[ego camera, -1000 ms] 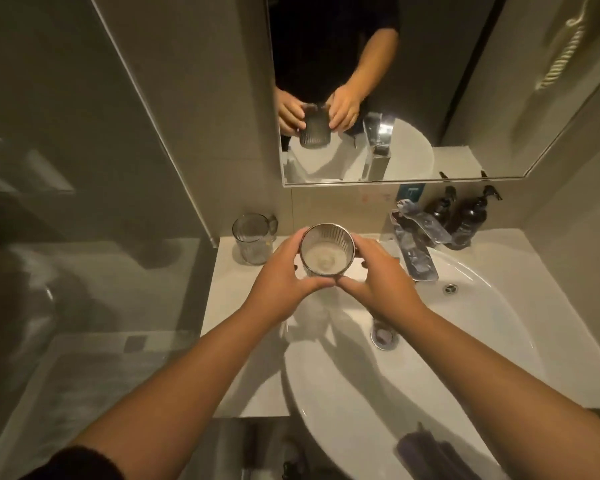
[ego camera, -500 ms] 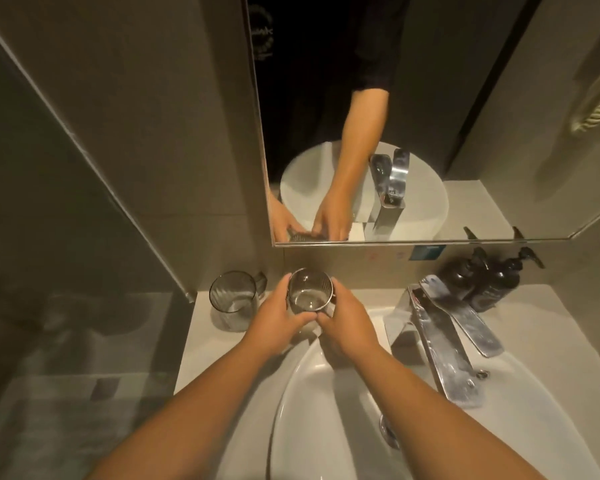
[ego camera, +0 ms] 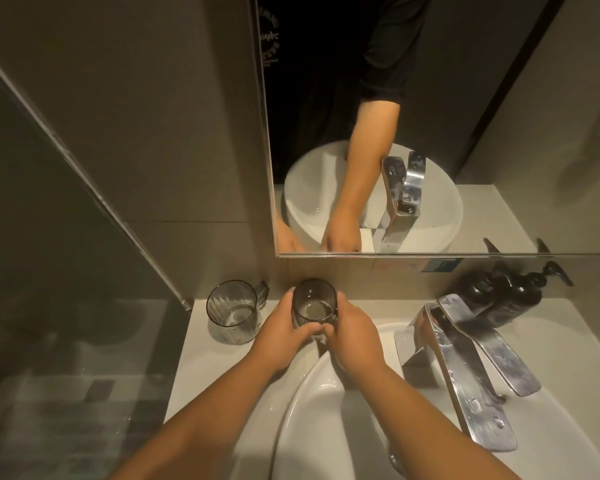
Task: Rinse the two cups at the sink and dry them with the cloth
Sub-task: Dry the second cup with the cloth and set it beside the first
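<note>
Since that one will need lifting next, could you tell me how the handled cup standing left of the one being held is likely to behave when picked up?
The handled cup looks like clear ribbed glass, so probably rigid and breakable if knocked on the counter. It seems empty, so likely light. Its side handle should give a firm hold, though any wetness could make the wall slippery. Standing upright on a flat base, it seems unlikely to roll.

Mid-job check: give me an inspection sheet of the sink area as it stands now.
Surface: pale counter round a white basin.
Job's things: ribbed cup upright, held at the basin's far rim; handled cup upright on the counter to its left; cloth not seen.
Clutter: two dark pump bottles behind the tap.
Grippers: left hand and right hand both grip the ribbed cup.
Cables: nothing seen.
Surroundings: mirror above, glass panel on the left.
</note>
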Demonstrator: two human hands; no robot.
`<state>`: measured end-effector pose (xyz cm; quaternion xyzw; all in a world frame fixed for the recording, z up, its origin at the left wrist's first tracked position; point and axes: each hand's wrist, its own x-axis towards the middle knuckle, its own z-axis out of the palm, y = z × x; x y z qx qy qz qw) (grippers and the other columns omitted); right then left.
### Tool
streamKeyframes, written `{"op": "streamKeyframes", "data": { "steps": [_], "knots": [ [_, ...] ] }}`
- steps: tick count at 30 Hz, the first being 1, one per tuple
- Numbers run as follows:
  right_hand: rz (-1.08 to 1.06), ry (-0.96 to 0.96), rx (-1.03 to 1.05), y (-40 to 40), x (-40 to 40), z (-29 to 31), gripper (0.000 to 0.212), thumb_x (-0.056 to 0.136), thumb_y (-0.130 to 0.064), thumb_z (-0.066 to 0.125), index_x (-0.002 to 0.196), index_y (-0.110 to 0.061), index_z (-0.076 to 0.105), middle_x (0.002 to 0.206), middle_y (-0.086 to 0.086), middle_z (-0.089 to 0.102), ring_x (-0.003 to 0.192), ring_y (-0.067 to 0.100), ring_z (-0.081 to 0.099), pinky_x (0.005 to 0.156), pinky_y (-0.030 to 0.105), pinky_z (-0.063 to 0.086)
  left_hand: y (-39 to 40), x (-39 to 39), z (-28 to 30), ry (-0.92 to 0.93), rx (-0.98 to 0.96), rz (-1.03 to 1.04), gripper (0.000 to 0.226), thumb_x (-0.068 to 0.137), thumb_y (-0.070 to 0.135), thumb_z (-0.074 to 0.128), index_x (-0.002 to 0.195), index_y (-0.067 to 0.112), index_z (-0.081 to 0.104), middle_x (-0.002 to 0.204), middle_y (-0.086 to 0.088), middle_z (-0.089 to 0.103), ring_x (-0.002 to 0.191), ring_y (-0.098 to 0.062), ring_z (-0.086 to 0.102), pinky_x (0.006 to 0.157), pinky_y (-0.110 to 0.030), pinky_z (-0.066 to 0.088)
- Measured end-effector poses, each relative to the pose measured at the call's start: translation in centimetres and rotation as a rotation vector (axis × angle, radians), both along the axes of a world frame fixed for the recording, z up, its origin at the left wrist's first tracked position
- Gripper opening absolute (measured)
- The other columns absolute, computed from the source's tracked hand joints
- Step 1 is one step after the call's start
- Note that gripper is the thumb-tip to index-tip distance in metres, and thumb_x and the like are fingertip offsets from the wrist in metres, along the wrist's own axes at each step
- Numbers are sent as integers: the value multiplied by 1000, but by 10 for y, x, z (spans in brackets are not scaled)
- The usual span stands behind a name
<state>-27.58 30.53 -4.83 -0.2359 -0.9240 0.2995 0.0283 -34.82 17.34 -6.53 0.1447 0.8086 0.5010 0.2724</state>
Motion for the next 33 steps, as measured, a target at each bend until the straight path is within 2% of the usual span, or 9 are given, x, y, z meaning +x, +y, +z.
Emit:
{"op": "streamKeyframes", "data": {
  "steps": [3, 6, 12, 18, 22, 25, 28, 30, 33],
  "knots": [
    [-6, -22, 11, 1, -1, 0, 44, 86, -18, 63, 126, -16, 46, 101, 4, 67, 99, 27, 57, 80, 37, 50, 0, -1, -2, 41, -26, -12, 75, 68, 45, 78, 132, 55, 39, 130, 18, 63, 121, -4, 60, 106, -34, 48],
    [-1, -47, 28, 2, -1, 3, 44, 87, -20, 62, 127, -15, 44, 100, 6, 67, 100, 28, 57, 80, 37, 49, 0, -1, 0, 101, -86, -51, 78, 76, 39, 76, 143, 42, 36, 134, 13, 60, 121, -7, 58, 101, -25, 45],
    [-25, -80, 29, 0, -1, 8, 44, 89, -22, 63, 128, -15, 44, 101, 5, 67, 104, 27, 56, 82, 37, 50, 2, -2, 2, 164, -164, -65, 80, 81, 35, 77, 148, 31, 33, 135, 6, 60, 117, -14, 58, 96, -27, 45],
    [-39, -111, 34, -2, -2, 15, 56, 86, -25, 68, 134, -14, 41, 104, 4, 67, 101, 25, 60, 83, 36, 52, 3, 0, 11, 188, -238, -64, 93, 82, 40, 75, 157, 23, 22, 152, 1, 48, 134, -21, 50, 107, -32, 41],
    [-14, -121, -9, 1, -1, 24, 66, 87, -15, 62, 145, -13, 30, 122, 10, 61, 111, 29, 59, 89, 38, 50, 2, 10, 14, 156, -256, -38, 100, 76, 53, 74, 155, 27, 18, 153, -1, 45, 130, -20, 54, 103, -39, 49],
    [-35, -137, -4, 2, 7, 31, 68, 91, -13, 54, 150, -10, 22, 138, 14, 49, 119, 32, 53, 94, 36, 45, -6, 28, 24, 158, -304, -61, 87, 88, 43, 68, 157, 19, 20, 158, -4, 37, 139, -21, 44, 106, -27, 37],
    [-89, -99, 28, 0, 23, 39, 62, 92, -17, 51, 149, -11, 28, 143, 12, 45, 124, 30, 50, 99, 36, 42, -25, 52, 27, 164, -296, -77, 75, 92, 44, 62, 155, 20, 28, 161, -1, 33, 142, -18, 41, 112, -29, 36],
    [-99, -16, 94, -2, 35, 43, 56, 90, -18, 53, 144, -10, 39, 142, 12, 47, 128, 29, 45, 107, 38, 36, -44, 68, 28, 149, -298, -68, 73, 94, 45, 58, 155, 19, 27, 163, 2, 27, 145, -17, 37, 116, -35, 34],
    [-37, 75, 218, -8, 51, 49, 46, 85, -16, 60, 131, -11, 56, 139, 11, 51, 131, 30, 44, 110, 43, 33, -72, 79, 31, 164, -300, 16, 67, 96, 44, 57, 154, 22, 31, 162, 5, 29, 144, -16, 38, 116, -32, 34]
  ]
}}
